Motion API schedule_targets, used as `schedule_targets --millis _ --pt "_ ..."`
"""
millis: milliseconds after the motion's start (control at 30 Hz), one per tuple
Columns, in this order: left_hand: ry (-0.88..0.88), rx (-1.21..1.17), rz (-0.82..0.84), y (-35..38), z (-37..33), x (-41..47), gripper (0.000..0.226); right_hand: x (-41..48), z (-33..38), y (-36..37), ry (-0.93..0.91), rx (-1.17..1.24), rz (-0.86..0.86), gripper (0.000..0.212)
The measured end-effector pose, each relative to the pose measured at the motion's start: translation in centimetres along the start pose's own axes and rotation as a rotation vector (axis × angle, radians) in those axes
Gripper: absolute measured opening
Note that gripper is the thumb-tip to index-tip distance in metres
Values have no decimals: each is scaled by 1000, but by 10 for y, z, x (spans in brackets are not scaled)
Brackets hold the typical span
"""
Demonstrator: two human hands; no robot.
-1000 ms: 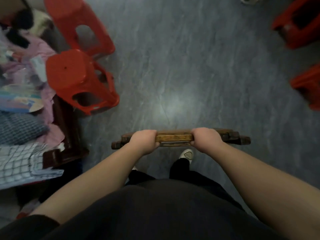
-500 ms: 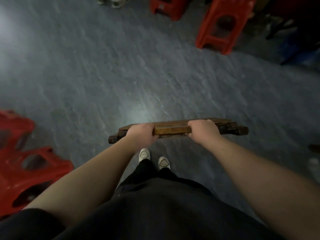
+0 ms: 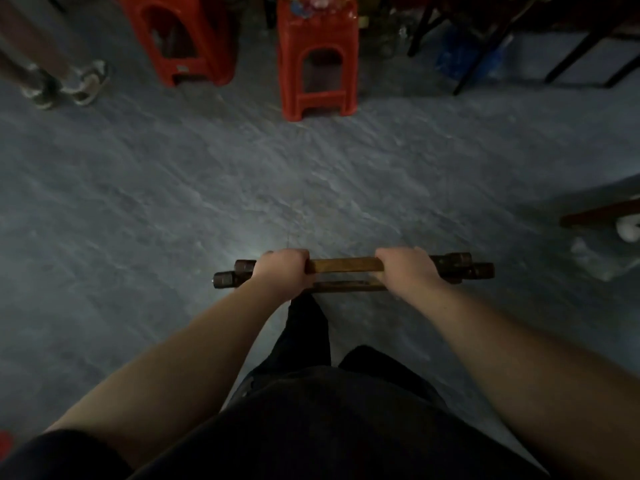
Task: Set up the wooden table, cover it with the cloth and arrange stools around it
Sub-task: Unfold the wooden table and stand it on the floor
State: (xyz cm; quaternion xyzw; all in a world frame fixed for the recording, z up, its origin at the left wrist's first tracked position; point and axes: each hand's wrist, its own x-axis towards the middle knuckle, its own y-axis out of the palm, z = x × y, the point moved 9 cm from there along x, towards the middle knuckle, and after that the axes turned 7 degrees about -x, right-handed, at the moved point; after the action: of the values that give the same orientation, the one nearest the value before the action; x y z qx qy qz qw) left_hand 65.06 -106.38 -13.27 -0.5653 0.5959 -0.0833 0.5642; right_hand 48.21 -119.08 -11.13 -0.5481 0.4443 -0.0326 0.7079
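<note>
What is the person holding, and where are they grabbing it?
The wooden table, seen edge-on. The left hand and the right hand each grip its upper edge, one toward each end, with bare wood showing between them.

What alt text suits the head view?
Left hand and right hand grip the top edge of a wooden table, seen edge-on above a grey floor. Two red plastic stools stand ahead; another person's sandalled feet are at upper left.
</note>
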Motion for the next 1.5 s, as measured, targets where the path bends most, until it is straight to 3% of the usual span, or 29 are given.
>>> schedule_targets --millis 267,733,1100,1333,1500 --pt "80 101 55 -5 -7 109 27 90 -35 17 47 25 97 21" --pt "1 105 137 40 20 263 20 238 -75 79 15 118 113 19" --pt "-36 158 112 23 16 293 24 268 -91 72 -30 152 92 21" --pt "-59 154 148 26 11 277 42 245 -97 63 -25 85 111 48" --pt "-21 116 149 17 1 261 55 231 -108 49 17 114 130 56"
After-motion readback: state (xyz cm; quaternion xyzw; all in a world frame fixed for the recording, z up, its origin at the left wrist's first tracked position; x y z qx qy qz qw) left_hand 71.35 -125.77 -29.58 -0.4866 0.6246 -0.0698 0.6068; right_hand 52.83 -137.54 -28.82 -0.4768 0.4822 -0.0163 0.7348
